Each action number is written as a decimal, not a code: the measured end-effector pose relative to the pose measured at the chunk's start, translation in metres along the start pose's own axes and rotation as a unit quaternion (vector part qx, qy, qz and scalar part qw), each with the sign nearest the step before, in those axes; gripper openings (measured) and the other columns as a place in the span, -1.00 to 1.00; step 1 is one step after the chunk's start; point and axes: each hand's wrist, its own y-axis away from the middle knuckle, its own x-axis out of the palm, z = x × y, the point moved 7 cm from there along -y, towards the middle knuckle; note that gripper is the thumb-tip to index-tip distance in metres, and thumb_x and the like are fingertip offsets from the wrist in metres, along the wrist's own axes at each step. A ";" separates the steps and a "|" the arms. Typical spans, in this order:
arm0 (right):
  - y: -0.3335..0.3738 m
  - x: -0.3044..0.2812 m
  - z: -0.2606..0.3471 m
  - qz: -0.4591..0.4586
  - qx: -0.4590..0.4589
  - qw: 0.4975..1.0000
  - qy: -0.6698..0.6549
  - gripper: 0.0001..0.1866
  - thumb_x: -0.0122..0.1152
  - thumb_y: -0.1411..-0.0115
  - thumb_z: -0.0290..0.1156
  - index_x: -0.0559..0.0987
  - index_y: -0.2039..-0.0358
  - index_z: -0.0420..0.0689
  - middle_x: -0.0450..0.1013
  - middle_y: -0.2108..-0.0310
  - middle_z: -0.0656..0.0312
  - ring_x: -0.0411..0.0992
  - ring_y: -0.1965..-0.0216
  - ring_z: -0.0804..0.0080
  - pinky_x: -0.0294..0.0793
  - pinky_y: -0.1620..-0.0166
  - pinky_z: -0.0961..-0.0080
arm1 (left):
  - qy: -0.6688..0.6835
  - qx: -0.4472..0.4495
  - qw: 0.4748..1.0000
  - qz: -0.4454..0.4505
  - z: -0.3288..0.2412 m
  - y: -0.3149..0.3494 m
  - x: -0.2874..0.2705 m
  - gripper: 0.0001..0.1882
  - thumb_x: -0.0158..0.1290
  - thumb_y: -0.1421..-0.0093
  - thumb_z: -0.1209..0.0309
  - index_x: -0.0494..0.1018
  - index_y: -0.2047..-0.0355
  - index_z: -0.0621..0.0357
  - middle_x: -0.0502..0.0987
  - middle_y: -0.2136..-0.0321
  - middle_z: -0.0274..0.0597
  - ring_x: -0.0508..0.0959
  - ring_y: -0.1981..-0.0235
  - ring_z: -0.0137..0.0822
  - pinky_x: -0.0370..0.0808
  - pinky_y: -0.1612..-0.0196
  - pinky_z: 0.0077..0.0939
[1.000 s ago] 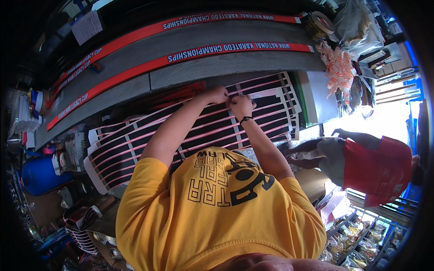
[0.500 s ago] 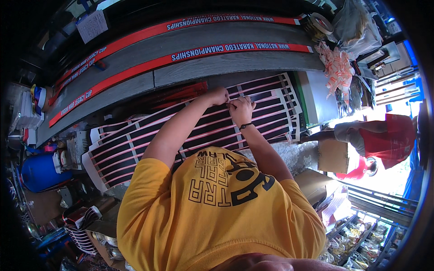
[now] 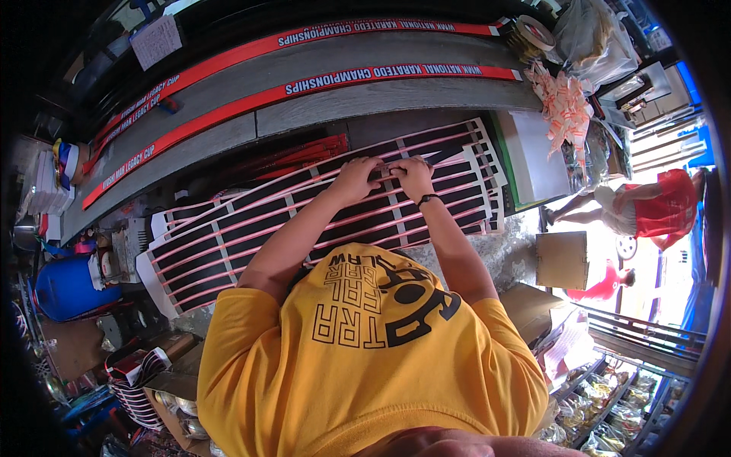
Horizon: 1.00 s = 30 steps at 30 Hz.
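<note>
Wide sheets printed with black bands and pink-and-white lines [image 3: 266,247] lie stacked in front of me, reaching from lower left to upper right. Over their far part, my left hand [image 3: 358,181] is closed, fingers bent inward and thumb toward the other hand. Just right of it, my right hand [image 3: 414,180], with a dark bracelet at the wrist, is also closed. A small dark piece shows between the fingertips of both hands, too small to name. Both hands rest at the top sheet's far edge.
Beyond the sheets runs a grey plank shelf [image 3: 205,148] with long red printed ribbons [image 3: 228,124] on it. A pink-and-white ribbon bunch [image 3: 562,107] hangs at its right end. A blue container [image 3: 72,286] stands left; a cardboard box [image 3: 561,260] and a person in red [image 3: 662,202] are right.
My left hand has come down and nearer, its forearm drawn back. A small gap with a dark piece now shows between the hands. The person at right has moved.
</note>
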 end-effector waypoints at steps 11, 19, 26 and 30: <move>0.032 0.011 0.002 -0.048 0.086 0.995 0.011 -0.65 0.46 0.13 -0.20 0.45 0.45 -0.01 0.46 0.36 0.19 0.40 0.14 0.08 0.33 0.10 0.07 | -0.035 -0.002 0.998 0.043 0.008 -0.010 0.009 -0.75 0.14 0.00 0.47 0.55 0.26 0.22 0.57 0.22 0.06 0.55 0.14 0.05 0.49 0.04 -0.15; 0.024 0.019 -0.014 -0.053 0.100 0.993 0.030 -0.62 0.51 0.19 -0.22 0.46 0.46 -0.05 0.50 0.44 0.17 0.47 0.25 0.03 0.38 0.18 0.12 | -0.128 0.085 0.987 -0.055 -0.013 0.000 0.005 -0.90 0.04 -0.05 0.47 0.52 0.43 0.19 0.54 0.41 -0.04 0.56 0.30 -0.04 0.52 0.19 -0.18; 0.024 0.017 -0.010 -0.029 0.101 0.994 0.042 -0.64 0.49 0.18 -0.25 0.48 0.44 -0.05 0.51 0.43 0.19 0.48 0.23 0.05 0.38 0.17 0.12 | -0.176 0.137 0.969 -0.104 -0.022 0.005 0.002 -0.97 0.05 -0.04 0.47 0.45 0.51 0.13 0.48 0.46 -0.14 0.54 0.36 -0.10 0.52 0.26 -0.23; 0.023 0.017 -0.009 -0.021 0.100 0.994 0.043 -0.65 0.49 0.18 -0.25 0.49 0.44 -0.05 0.51 0.43 0.20 0.48 0.23 0.07 0.38 0.18 0.12 | -0.189 0.168 0.960 -0.119 -0.024 0.006 0.002 -0.97 0.06 -0.03 0.46 0.44 0.50 0.11 0.46 0.46 -0.16 0.53 0.37 -0.13 0.51 0.28 -0.25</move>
